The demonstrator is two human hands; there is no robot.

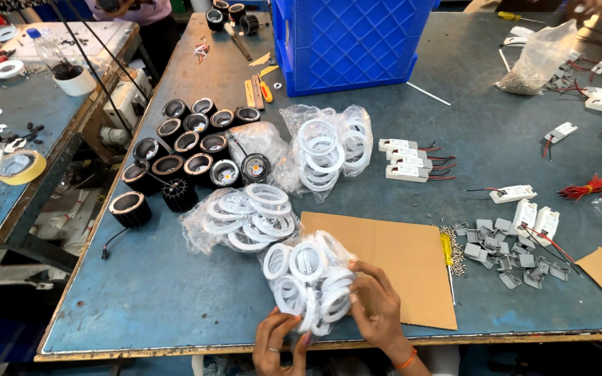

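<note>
Both hands grip a clear, crinkled plastic bag (309,278) stuffed with smooth white plastic rings, at the near edge of the worktop (161,285). The left hand (279,342) pinches the bag's lower corner from below, fingers curled around the film. The right hand (377,306) presses on the bag's right side with fingers spread over the rings. The bag is lumpy and roughly oval; its long axis runs from the near edge up and away from the person, tilted slightly left, and its right side overlaps a flat sheet of brown cardboard (398,261).

Just beyond lies a second bag of rings (242,216), flatter and wider, and farther back a third bag (329,150) with larger rings. To their left stands a cluster of black round lamp housings (182,143), cylindrical with ribbed sides and shiny insides. On the right side of the matte blue-grey worktop lie small white rectangular boxes with red and black wires (407,161), a heap of grey metal clips (506,254) and a yellow-handled screwdriver (446,251). A blue latticed plastic crate (350,42) stands at the far side.
</note>
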